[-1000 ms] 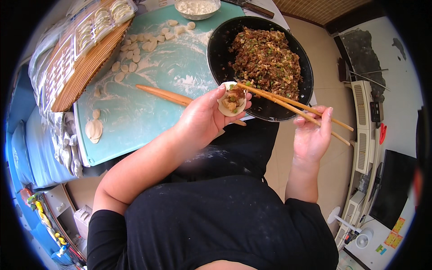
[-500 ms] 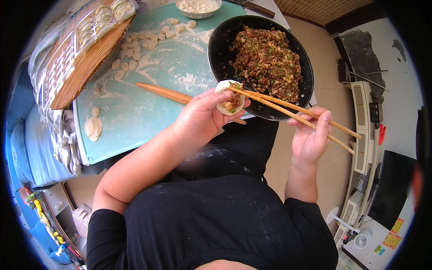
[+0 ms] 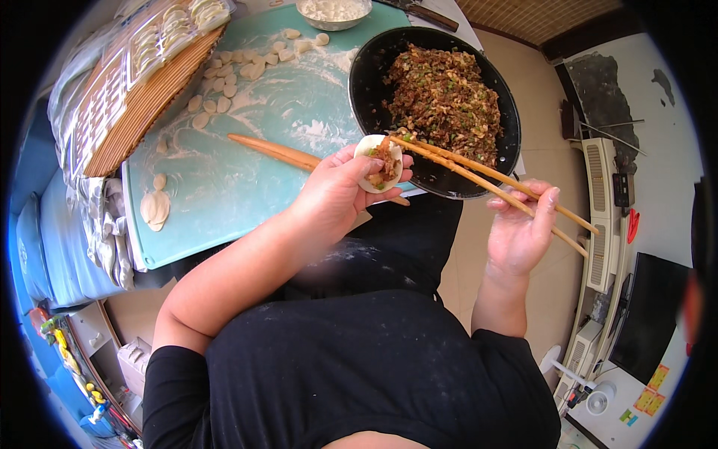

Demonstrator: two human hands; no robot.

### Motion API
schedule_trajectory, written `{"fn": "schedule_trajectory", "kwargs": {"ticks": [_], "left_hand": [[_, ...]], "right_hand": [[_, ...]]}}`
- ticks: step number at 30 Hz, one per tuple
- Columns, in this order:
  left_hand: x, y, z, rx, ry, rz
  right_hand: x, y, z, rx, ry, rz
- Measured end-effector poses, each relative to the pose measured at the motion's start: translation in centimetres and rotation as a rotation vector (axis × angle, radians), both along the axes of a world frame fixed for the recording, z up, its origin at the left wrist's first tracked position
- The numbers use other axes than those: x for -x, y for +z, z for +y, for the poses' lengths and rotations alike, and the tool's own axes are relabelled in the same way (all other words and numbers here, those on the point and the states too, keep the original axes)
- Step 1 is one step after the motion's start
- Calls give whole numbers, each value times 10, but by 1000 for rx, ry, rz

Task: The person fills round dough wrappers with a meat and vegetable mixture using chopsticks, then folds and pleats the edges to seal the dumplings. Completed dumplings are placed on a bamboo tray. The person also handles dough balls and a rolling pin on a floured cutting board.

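Cupped in my left hand (image 3: 340,179) is a round dumpling wrapper (image 3: 366,153), its edge pinched by the thumb, with brown and green filling (image 3: 384,166) along its middle. My right hand (image 3: 523,228) grips a pair of wooden chopsticks (image 3: 479,173). Their tips are at the wrapper's upper right edge, beside the filling. Just beyond, a black pan (image 3: 360,93) holds a big heap of chopped filling (image 3: 445,105). A tapered wooden rolling pin (image 3: 273,151) lies on the floury green mat (image 3: 247,198), partly hidden behind my left hand.
Several small dough pieces (image 3: 224,84) lie on the mat, with a few flat wrappers (image 3: 155,209) at its left. A bowl of flour (image 3: 334,13) stands at the back. Rows of dumplings in white trays (image 3: 142,56) rest on a slatted board (image 3: 142,112) at far left.
The chopstick tips have shifted from over the filling to the wrapper's right edge. My left hand and the wrapper have moved slightly left, and more filling shows.
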State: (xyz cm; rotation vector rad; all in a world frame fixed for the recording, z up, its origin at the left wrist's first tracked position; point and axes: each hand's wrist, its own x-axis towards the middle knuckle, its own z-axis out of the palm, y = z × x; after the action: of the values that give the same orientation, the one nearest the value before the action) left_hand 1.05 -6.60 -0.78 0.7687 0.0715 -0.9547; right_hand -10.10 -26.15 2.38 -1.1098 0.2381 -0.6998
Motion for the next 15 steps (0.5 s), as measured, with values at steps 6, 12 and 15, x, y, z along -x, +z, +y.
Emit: {"fn": "schedule_trajectory", "kwargs": {"ticks": [6, 12, 15], "left_hand": [[-1, -11, 4, 173, 31, 95], [-5, -12, 3, 253, 33, 127], [-3, -9, 4, 221, 45, 140]], "right_hand": [[-7, -1, -21, 375, -68, -89], [-9, -30, -31, 636, 59, 123], [-4, -6, -25, 535, 16, -94]]}}
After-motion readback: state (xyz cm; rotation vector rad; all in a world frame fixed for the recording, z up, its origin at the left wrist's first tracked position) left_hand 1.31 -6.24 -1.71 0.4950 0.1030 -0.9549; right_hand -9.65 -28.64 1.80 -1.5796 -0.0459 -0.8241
